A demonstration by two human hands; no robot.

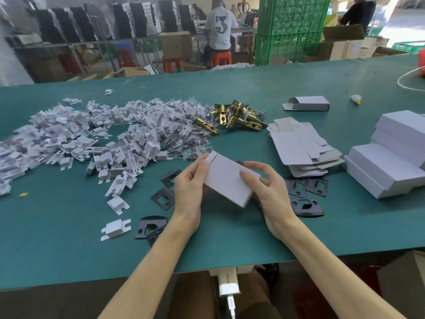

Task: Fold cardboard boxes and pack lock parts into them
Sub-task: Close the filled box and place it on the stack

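A small white cardboard box (226, 179) is held tilted just above the green table (69, 238), in front of me. My left hand (188, 187) grips its left end, thumb near the end flap. My right hand (266, 187) grips its right side with curled fingers. Black strike plates (162, 198) lie around my hands. Brass latch bolts (236, 117) are heaped beyond the box. Bagged screws (181, 130) and white cardboard inserts (69, 134) spread to the left. Flat unfolded box blanks (301, 146) are stacked to the right.
Closed white boxes (391, 162) are stacked at the right edge. One folded box (308, 103) lies open-ended farther back. Rubber bands (266, 83) and a white cord (409, 79) lie at the far right. People work at benches behind, beside a green crate stack (289, 26).
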